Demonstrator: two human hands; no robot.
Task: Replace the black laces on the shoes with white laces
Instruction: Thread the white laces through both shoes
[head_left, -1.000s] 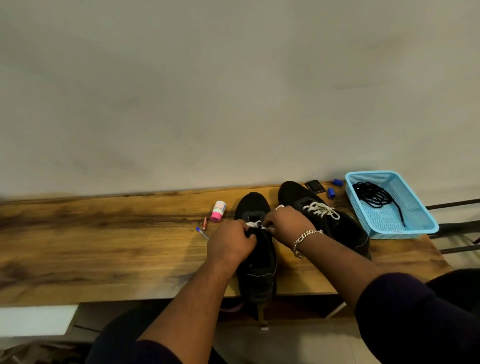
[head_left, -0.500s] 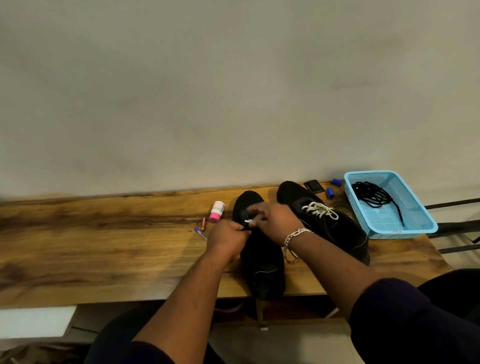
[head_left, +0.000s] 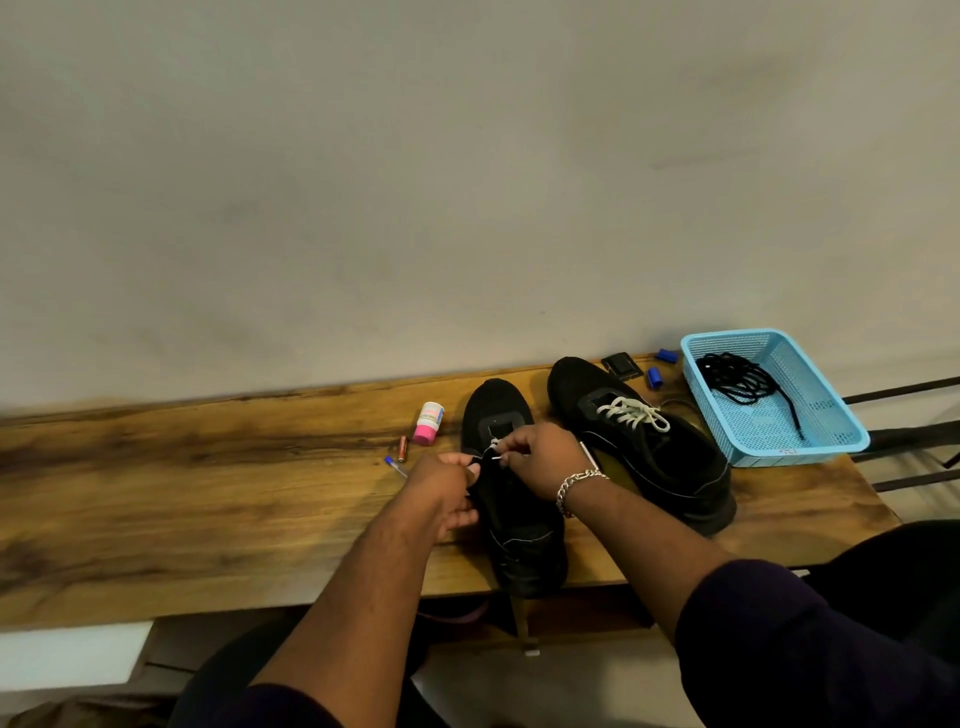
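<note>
Over the near shoe (head_left: 511, 514), both hands (head_left: 493, 467) pinch a white lace (head_left: 492, 448).

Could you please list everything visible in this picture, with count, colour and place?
wooden table: one, brown, along the wall.
black shoe being laced: one, at the table's front edge, between the hands.
white lace: one, at that shoe's eyelets.
black shoe with white laces: one, to its right.
blue plastic basket: one, far right.
black laces: a bundle, inside the basket.
pink and white bottle: one, left of the shoes.
battery: one, orange, beside the bottle.
pen: one, blue cap, by the left hand.
blue caps: two, behind the shoes.
black flat item: one, near the wall.
left hand: pinches the lace.
right hand: silver bracelet, pinches the lace.
</note>
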